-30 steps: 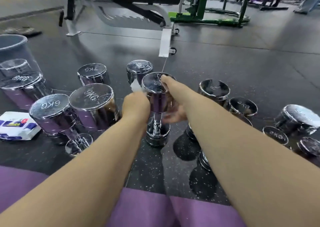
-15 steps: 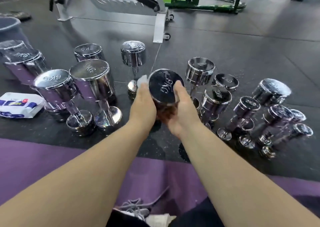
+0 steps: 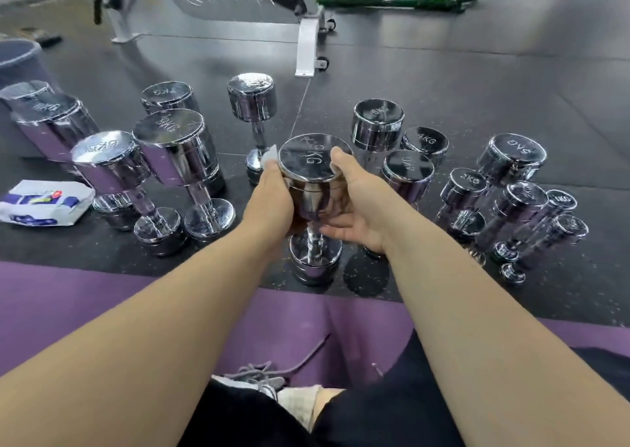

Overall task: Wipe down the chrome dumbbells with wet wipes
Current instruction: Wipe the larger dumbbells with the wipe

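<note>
Left hand [image 3: 269,196] curls the wipe [image 3: 271,155] round the upright dumbbell [image 3: 313,165] head, right hand [image 3: 358,204] grips its other side; wet chrome could slip and topple it into neighbours [image 3: 407,173].

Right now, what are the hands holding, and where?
Left hand and right hand grip the dumbbell by its top head; left also presses a wet wipe there.

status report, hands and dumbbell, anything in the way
Left hand holds wet wipe against chrome dumbbell head. Right hand grips that head, dumbbell upright on floor. 4KG dumbbell close on the right, not blocking.
</note>
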The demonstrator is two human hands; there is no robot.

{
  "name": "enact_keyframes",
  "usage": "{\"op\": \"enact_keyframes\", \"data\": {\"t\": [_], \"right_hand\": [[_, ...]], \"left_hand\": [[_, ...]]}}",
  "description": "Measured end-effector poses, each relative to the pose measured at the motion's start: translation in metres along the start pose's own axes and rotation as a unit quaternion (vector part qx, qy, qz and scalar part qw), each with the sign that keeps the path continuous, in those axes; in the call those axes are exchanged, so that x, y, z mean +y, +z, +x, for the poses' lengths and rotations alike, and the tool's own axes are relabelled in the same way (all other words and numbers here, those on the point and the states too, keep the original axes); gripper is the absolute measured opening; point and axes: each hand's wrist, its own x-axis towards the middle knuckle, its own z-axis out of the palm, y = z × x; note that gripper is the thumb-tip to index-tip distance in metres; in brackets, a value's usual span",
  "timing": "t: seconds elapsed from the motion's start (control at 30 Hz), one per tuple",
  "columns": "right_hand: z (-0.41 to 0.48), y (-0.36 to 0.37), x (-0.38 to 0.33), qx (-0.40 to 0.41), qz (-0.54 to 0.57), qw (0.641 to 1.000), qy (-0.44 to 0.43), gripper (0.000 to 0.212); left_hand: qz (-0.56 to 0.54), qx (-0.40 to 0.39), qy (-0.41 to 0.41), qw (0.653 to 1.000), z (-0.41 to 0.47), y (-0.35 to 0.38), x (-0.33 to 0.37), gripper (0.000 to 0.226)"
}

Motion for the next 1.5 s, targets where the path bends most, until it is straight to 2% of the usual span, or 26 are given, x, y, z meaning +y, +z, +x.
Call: {"op": "enact_keyframes", "data": {"t": [0.1,0.17,0.23,0.27,0.3,0.33,0.4,0.47,0.53,0.57,0.63,0.7,0.77,0.8,0.9,0.97,1.07,1.13,1.27,1.4,1.5], "right_hand": [[0.001,0.005,0.001,0.027,-0.004,1.000,-0.004,0.046],[0.003,0.006,0.004,0.053,-0.012,0.999,-0.006,0.044],[0.002,0.007,0.007,0.086,-0.019,0.996,-0.024,0.053],[0.003,0.008,0.007,0.116,-0.016,0.992,-0.051,0.058],[0.005,0.008,0.007,0.150,-0.019,0.984,-0.095,0.054],[0.004,0.010,0.005,0.177,-0.017,0.973,-0.146,0.040],[0.005,0.009,0.000,0.187,-0.004,0.952,-0.242,0.021],[0.005,0.008,-0.002,0.166,-0.013,0.935,-0.312,0.023],[0.003,0.008,-0.005,0.138,-0.090,0.922,-0.350,0.029],[0.003,0.010,-0.005,0.130,-0.151,0.914,-0.353,0.030],[0.005,0.011,-0.004,0.141,-0.271,0.890,-0.339,0.028],[0.007,0.012,-0.012,0.206,-0.350,0.854,-0.324,0.025],[0.011,0.016,-0.029,0.218,-0.401,0.835,-0.308,0.027],[0.013,0.019,-0.038,0.183,-0.443,0.825,-0.299,0.030],[0.005,0.023,-0.040,0.042,-0.585,0.760,-0.282,0.046],[-0.010,0.008,-0.029,0.020,-0.587,0.759,-0.281,0.051],[-0.012,-0.007,-0.029,0.077,-0.583,0.767,-0.257,0.049],[-0.001,0.007,-0.037,0.072,-0.598,0.762,-0.239,0.049],[-0.013,0.015,-0.023,0.029,-0.626,0.727,-0.281,0.049],[-0.013,-0.008,-0.034,0.071,-0.672,0.701,-0.228,0.050],[0.000,0.015,-0.039,0.044,-0.680,0.694,-0.233,0.051]], "left_hand": [[0.099,0.016,0.033,0.994,0.003,-0.008,0.010,0.059],[0.212,0.080,0.141,0.964,0.008,-0.013,0.017,0.044],[0.272,0.115,0.269,0.917,0.008,-0.017,0.027,0.030],[0.284,0.108,0.317,0.898,0.005,-0.017,0.034,0.033],[0.292,0.083,0.354,0.885,0.004,-0.016,0.039,0.039],[0.302,0.046,0.369,0.878,0.000,-0.012,0.041,0.044],[0.320,-0.023,0.359,0.876,-0.010,0.000,0.038,0.045],[0.294,-0.062,0.348,0.888,-0.018,0.008,0.034,0.034],[0.179,-0.065,0.330,0.924,-0.017,0.007,0.032,0.035],[0.103,-0.067,0.301,0.946,-0.015,0.003,0.031,0.042],[0.007,-0.096,0.214,0.972,-0.004,-0.011,0.024,0.073],[0.041,-0.159,0.156,0.974,0.003,-0.023,0.009,0.094],[0.092,-0.183,0.159,0.966,0.006,-0.026,-0.001,0.091],[0.089,-0.181,0.164,0.966,0.009,-0.025,-0.004,0.087],[0.078,-0.181,0.186,0.963,0.009,-0.020,-0.002,0.081],[0.093,-0.190,0.191,0.959,0.013,-0.020,-0.001,0.079],[0.112,-0.188,0.199,0.955,0.021,-0.022,-0.002,0.085],[0.117,-0.190,0.211,0.952,0.023,-0.022,-0.003,0.081],[0.131,-0.194,0.218,0.947,0.023,-0.023,-0.003,0.087],[0.129,-0.190,0.213,0.950,0.024,-0.021,-0.004,0.089],[0.128,-0.195,0.213,0.949,0.026,-0.023,-0.006,0.077]]}}
